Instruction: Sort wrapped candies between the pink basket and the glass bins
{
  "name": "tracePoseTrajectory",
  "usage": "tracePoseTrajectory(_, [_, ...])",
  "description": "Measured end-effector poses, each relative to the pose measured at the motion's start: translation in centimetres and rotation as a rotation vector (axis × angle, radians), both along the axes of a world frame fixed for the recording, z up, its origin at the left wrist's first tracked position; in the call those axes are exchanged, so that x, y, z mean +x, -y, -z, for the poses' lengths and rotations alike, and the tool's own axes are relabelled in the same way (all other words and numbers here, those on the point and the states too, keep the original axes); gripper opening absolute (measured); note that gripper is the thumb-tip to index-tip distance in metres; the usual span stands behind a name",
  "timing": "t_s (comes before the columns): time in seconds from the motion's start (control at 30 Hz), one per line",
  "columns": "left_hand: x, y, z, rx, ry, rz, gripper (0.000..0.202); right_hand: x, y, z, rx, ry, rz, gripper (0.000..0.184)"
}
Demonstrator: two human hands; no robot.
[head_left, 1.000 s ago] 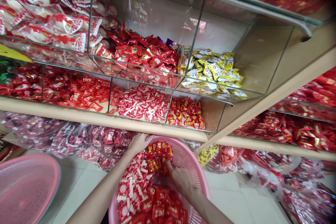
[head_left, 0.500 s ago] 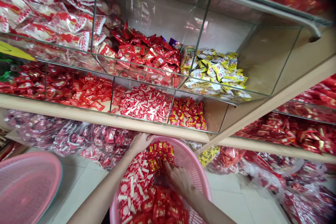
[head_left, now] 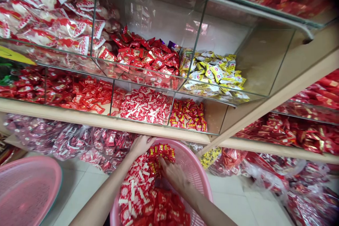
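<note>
A pink plastic basket (head_left: 205, 178) with slotted walls stands below the shelf. Wrapped around its far rim, at the left, is my left hand (head_left: 141, 146). Inside, my right hand (head_left: 173, 173) reaches among small red-and-yellow wrapped candies (head_left: 165, 150), its index finger touching them. The other fingers are blurred and largely hidden behind the back of the hand. Red-and-white wrapped candies (head_left: 135, 185) lie along the left of the basket, and larger plain red packets (head_left: 165, 206) lie at the near side.
Glass-fronted bins above the wooden shelf edge (head_left: 66, 114) hold red-and-white candies (head_left: 145, 106), red-and-yellow ones (head_left: 188, 113) and yellow packets (head_left: 215, 72). Another pink basin (head_left: 29, 176) sits at left. Plastic bags of candies (head_left: 312, 201) lie on the tiled floor at right.
My right hand has shifted a little to the left and toward the far side inside the basket. My left hand keeps its place on the rim. The view has shifted slightly.
</note>
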State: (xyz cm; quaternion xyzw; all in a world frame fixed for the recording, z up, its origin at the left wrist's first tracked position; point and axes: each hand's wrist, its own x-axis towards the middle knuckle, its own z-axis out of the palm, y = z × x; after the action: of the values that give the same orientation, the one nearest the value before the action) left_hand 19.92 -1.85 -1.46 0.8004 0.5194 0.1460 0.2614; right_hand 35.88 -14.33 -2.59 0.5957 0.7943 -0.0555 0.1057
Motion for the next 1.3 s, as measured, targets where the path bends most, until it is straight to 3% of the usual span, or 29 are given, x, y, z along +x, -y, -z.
tracePoseTrajectory(0.27, [0.0, 0.0, 0.3, 0.001, -0.02, -0.008, 0.048, 0.2, 0.2, 0.2, -0.026, -0.005, 0.011, 0.042])
tracePoseTrajectory(0.37, [0.0, -0.1, 0.2, 0.011, -0.015, 0.005, 0.048, 0.1, 0.5, -0.8, -0.007, -0.071, 0.024, 0.039])
tracePoseTrajectory(0.47, [0.1, 0.0, 0.0, 0.016, -0.007, 0.009, 0.047, 0.5, 0.7, -3.5, 0.059, -0.158, 0.036, 0.041])
tracePoseTrajectory(0.6, [0.2, 0.0, -0.2, -0.025, -0.022, -0.018, 0.045, 2.5, -0.7, -8.7, 0.236, -0.337, 0.06, 0.041])
tracePoseTrajectory(0.73, [0.3, 0.2, -0.5, -0.017, -0.016, -0.018, 0.046, 5.7, -4.6, -13.3, 0.466, -0.537, 0.141, 0.034])
tracePoseTrajectory(0.83, [0.3, 0.3, -0.8, -0.007, -0.02, -0.005, 0.045, 7.4, -8.3, -15.2, 0.545, -0.538, 0.252, 0.031])
tracePoseTrajectory(0.9, [0.3, 0.4, -0.9, -0.011, -0.031, -0.016, 0.045, 8.0, -10.4, -15.6, 0.537, -0.439, 0.413, 0.033])
tracePoseTrajectory(1.0, [0.4, 0.4, -1.0, -0.021, -0.033, -0.024, 0.045, 8.1, -12.5, -15.2, 0.391, -0.275, 0.62, 0.042])
tracePoseTrajectory(1.1, [0.3, 0.3, -0.8, -0.015, -0.033, -0.02, 0.045, 8.0, -13.2, -14.4, 0.265, -0.193, 0.662, 0.052])
tracePoseTrajectory(1.3, [0.4, 0.3, -0.7, 0.008, -0.03, -0.01, 0.045, 7.9, -13.3, -14.1, 0.185, -0.143, 0.65, 0.055])
